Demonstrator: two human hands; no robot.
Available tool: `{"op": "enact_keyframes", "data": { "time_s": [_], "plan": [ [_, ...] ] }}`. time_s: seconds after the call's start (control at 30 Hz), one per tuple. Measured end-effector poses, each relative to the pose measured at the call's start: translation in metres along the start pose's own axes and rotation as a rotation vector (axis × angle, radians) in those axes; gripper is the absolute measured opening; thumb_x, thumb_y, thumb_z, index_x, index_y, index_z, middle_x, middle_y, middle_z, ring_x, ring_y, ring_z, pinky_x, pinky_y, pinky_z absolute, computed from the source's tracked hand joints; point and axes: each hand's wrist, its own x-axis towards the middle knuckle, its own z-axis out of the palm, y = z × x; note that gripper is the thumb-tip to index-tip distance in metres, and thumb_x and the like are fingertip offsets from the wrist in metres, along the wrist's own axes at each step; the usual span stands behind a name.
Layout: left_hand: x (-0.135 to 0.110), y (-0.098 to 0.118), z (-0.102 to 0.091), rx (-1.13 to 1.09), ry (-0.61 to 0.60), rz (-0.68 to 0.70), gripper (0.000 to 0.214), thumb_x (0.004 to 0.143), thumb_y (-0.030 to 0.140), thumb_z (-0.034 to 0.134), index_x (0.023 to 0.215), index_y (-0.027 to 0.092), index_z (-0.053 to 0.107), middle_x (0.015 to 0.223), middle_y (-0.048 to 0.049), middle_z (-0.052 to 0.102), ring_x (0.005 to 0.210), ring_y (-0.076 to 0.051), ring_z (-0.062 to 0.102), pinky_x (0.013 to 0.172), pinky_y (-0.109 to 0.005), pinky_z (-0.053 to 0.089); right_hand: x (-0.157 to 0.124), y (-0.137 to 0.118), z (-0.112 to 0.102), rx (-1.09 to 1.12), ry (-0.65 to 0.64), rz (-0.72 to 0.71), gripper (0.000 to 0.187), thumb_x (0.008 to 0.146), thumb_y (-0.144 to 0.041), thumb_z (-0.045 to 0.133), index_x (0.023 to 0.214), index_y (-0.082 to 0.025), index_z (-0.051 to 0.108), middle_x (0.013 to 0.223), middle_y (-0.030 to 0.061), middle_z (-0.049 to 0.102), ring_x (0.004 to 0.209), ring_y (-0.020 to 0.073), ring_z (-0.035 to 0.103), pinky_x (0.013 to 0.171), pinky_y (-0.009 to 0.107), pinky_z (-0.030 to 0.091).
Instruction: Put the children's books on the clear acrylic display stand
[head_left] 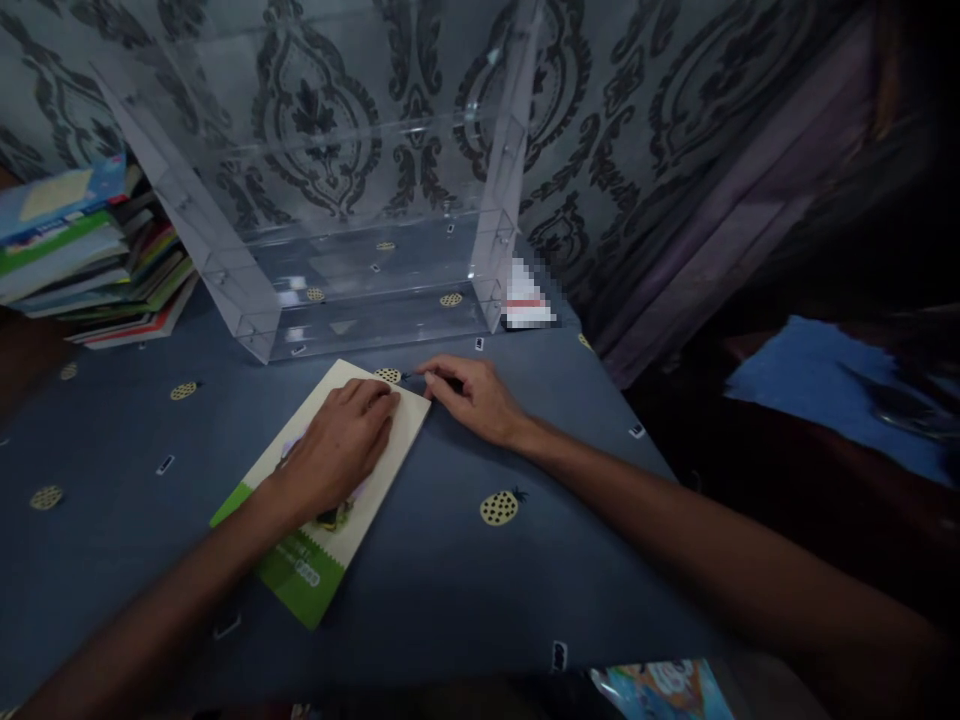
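Booklet, cream with green band, one [360, 510]: lying aslant on the pineapple-print surface [420, 590], in front of a transparent acrylic rack [176, 205].

Left hand [337, 435]: palm down across the cover, fingers lying together, pinching nothing visible.

Right hand [472, 400]: beside the booklet's upper right corner, thumb and forefinger close together; whether they pinch that corner cannot be told.

Step in hand, as judged: steadying the booklet and working at its corner. Next move, as judged: calls for a sure hold on that edge, left hand easing its pressure.

Edges: rack base just beyond the booklet's top; surface's right edge under the right forearm.

Room: bare print either side of the booklet; book stack [60, 250] well apart, far left.
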Motion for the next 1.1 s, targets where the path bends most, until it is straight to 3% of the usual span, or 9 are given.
{"op": "enact_keyframes", "data": {
  "time_s": [0.2,0.3,0.6,0.97,1.1],
  "plan": [
    [0.016,0.033,-0.001,0.133,-0.076,-0.077,0.023,0.099,0.033,0.053,0.109,0.014,0.063,0.116,-0.0148,0.064,0.110,-0.032,0.058,0.089,-0.048,0.053,0.000,0.000,0.000,0.008,0.033,0.016,0.025,0.097,-0.021,0.050,0.108,-0.017,0.071,0.076,0.0010,0.070,0.067,0.0137,0.060,0.065,0.026,0.042],
    [0.019,0.040,0.001,0.219,-0.098,-0.124,0.023,0.097,0.031,0.053,0.108,0.013,0.062,0.118,-0.0178,0.064,0.108,-0.033,0.058,0.087,-0.048,0.054,0.001,-0.001,-0.001,0.022,0.057,0.028,0.024,0.097,-0.021,0.049,0.106,-0.017,0.071,0.075,0.0014,0.071,0.068,0.0148,0.062,0.066,0.026,0.044],
    [0.023,0.049,-0.002,0.331,-0.134,-0.154,0.019,0.097,0.025,0.049,0.099,0.014,0.064,0.107,-0.0159,0.068,0.099,-0.030,0.062,0.079,-0.042,0.057,0.001,-0.002,-0.002,0.062,0.066,0.015,0.022,0.097,-0.021,0.050,0.105,-0.017,0.070,0.073,0.0003,0.070,0.070,0.0145,0.065,0.068,0.026,0.046],
    [0.026,0.050,-0.008,0.323,-0.175,-0.166,0.022,0.098,0.022,0.046,0.097,0.013,0.066,0.110,-0.0161,0.071,0.101,-0.030,0.065,0.062,-0.035,0.058,-0.001,-0.002,-0.001,0.133,0.128,0.017,0.022,0.096,-0.021,0.050,0.107,-0.017,0.069,0.079,0.0022,0.073,0.075,0.0155,0.068,0.073,0.028,0.051],
    [0.026,0.048,-0.009,0.315,-0.159,-0.148,0.022,0.098,0.020,0.045,0.093,0.014,0.065,0.104,-0.0155,0.072,0.098,-0.029,0.066,0.062,-0.035,0.057,-0.001,-0.003,-0.003,0.147,0.151,-0.017,0.022,0.096,-0.022,0.050,0.106,-0.017,0.068,0.078,0.0016,0.073,0.074,0.0152,0.069,0.074,0.028,0.052]
  ]
}}
